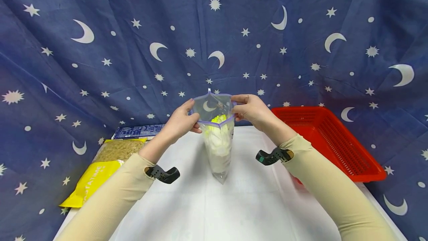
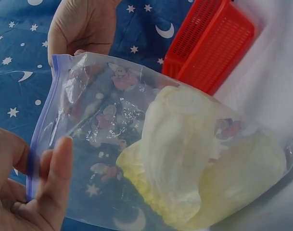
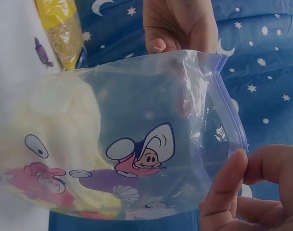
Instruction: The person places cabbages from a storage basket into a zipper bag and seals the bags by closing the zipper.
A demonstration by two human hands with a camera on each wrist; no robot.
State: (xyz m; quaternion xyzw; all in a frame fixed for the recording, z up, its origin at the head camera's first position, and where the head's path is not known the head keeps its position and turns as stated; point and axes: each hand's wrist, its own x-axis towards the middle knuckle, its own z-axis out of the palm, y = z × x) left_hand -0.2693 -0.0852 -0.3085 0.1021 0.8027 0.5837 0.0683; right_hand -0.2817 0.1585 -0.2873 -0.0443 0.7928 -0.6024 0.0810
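Note:
A clear zip bag [image 1: 217, 151] with a purple zip edge and cartoon prints hangs upright between both hands, its mouth spread wide. Inside sit pale yellow-green cabbage pieces [image 2: 180, 154], filling the lower part of the bag. My left hand [image 1: 183, 117] pinches the left side of the zip edge between thumb and fingers. On the opposite side, my right hand [image 1: 252, 109] pinches the zip edge the same way. The cartoon figures [image 3: 144, 156] show large on the bag in the right wrist view.
A red plastic basket [image 1: 362, 172] stands at the right, behind the right forearm. At the left lies a yellow pasta bag [image 1: 97, 177], with a blue box [image 1: 137, 131] behind it. White cloth [image 1: 214, 211] covers the table; a starry blue curtain [image 1: 187, 21] hangs behind.

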